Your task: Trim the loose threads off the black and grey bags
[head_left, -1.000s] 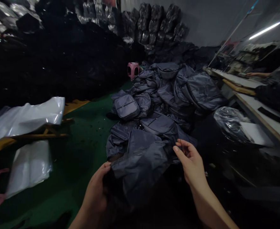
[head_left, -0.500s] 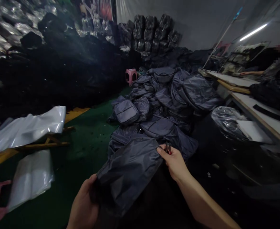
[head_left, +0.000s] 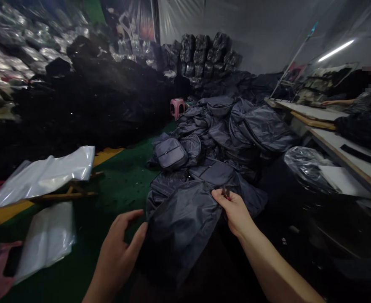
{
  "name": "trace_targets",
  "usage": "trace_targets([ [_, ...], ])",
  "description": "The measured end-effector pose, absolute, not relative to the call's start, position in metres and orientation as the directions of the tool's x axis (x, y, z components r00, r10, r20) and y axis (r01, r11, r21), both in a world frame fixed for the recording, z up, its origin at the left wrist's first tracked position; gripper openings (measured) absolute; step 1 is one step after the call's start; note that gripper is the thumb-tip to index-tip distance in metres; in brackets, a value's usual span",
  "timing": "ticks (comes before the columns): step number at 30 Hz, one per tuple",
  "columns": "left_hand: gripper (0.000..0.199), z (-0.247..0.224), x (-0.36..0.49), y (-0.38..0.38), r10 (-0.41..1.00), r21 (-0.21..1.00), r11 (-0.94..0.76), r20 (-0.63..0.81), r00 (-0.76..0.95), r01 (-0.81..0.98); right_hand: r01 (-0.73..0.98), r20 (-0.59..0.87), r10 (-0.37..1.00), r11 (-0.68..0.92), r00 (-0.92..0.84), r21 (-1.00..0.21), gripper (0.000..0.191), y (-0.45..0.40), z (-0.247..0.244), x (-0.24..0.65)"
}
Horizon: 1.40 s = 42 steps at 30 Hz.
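A dark grey-blue fabric bag (head_left: 185, 219) hangs in front of me, limp and creased. My right hand (head_left: 234, 208) pinches its upper right corner between thumb and finger. In the same hand sits a small dark tool with a bit of red (head_left: 226, 193), perhaps thread snips; its shape is partly hidden by the fingers. My left hand (head_left: 120, 244) is open beside the bag's left edge, thumb and forefinger spread and apart from the cloth. Just beyond the held bag lies a heap of similar dark bags (head_left: 210, 139), some showing zips.
Left, clear plastic sheets (head_left: 52, 170) lie on a wooden stand, with more plastic bags (head_left: 46, 235) lower down. A pink stool (head_left: 177, 108) stands behind on the green floor (head_left: 118, 176). At right, a person's arm (head_left: 338, 102) rests over a long worktable (head_left: 356, 153).
My left hand has let go of the bag's left edge and opened. The bag now hangs from my right hand, its left side lower. The view has tilted slightly upward.
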State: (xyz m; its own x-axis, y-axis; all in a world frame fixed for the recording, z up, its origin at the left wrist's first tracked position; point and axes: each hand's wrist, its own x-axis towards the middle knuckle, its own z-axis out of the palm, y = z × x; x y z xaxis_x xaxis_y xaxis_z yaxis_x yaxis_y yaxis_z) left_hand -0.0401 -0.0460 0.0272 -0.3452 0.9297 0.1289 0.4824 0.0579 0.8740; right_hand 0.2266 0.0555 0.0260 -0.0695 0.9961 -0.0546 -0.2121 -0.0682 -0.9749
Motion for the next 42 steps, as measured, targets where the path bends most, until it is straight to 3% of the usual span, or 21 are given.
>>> trace_targets([
  [2,0.031,0.035,-0.033,-0.037,0.948,0.808,-0.028,0.208,-0.241,0.589,-0.088,0.005,0.995,-0.004,-0.104,-0.996,0.029,0.051,0.028,0.226],
  [4,0.023,0.038,-0.022,-0.03,0.965,0.836,-0.05,0.181,-0.189,0.546,0.122,0.122,0.99,0.13,-0.078,-0.984,0.026,0.046,0.033,0.227],
  [7,0.017,0.033,-0.006,-0.025,0.974,0.927,0.003,0.083,-0.213,0.375,0.469,0.419,0.908,0.357,0.03,-0.808,0.019,0.032,0.046,0.227],
  [10,0.017,0.028,0.006,-0.025,0.982,0.981,0.066,-0.032,-0.184,0.184,0.543,0.59,0.798,0.55,-0.12,-0.635,0.028,0.018,0.058,0.22],
  [12,0.016,0.028,0.012,-0.027,0.99,0.989,0.084,-0.069,-0.127,0.119,0.444,0.556,0.756,0.654,-0.346,-0.612,0.037,0.018,0.059,0.211],
  [14,0.015,0.027,0.016,-0.03,0.993,0.991,0.108,-0.103,-0.063,0.077,0.379,0.452,0.752,0.642,-0.48,-0.666,0.039,0.026,0.048,0.202],
  [17,0.014,0.02,0.02,-0.036,0.961,0.949,0.276,-0.277,0.014,-0.15,0.413,0.259,0.838,0.476,-0.48,-0.776,0.019,0.044,0.017,0.191],
  [19,0.016,0.012,0.023,-0.04,0.904,0.832,0.416,-0.422,0.068,-0.367,0.415,0.134,0.864,0.363,-0.486,-0.834,0.01,0.051,-0.005,0.188],
  [23,0.016,-0.003,0.027,-0.042,0.833,0.653,0.493,-0.544,0.096,-0.575,0.371,0.111,0.922,0.257,-0.372,-0.892,0.017,0.044,-0.019,0.192],
  [27,0.021,-0.01,0.025,-0.037,0.83,0.649,0.49,-0.551,0.085,-0.582,0.286,0.205,0.909,0.318,-0.362,-0.904,0.019,0.026,0.002,0.202],
  [32,0.024,-0.014,0.023,-0.033,0.842,0.674,0.475,-0.535,0.07,-0.565,0.335,0.139,0.879,0.314,-0.456,-0.888,0.014,0.013,0.015,0.201],
  [42,0.026,-0.016,0.026,-0.034,0.854,0.71,0.438,-0.521,0.008,-0.551,0.391,0.127,0.896,0.309,-0.426,-0.867,0.014,0.007,0.005,0.187],
])
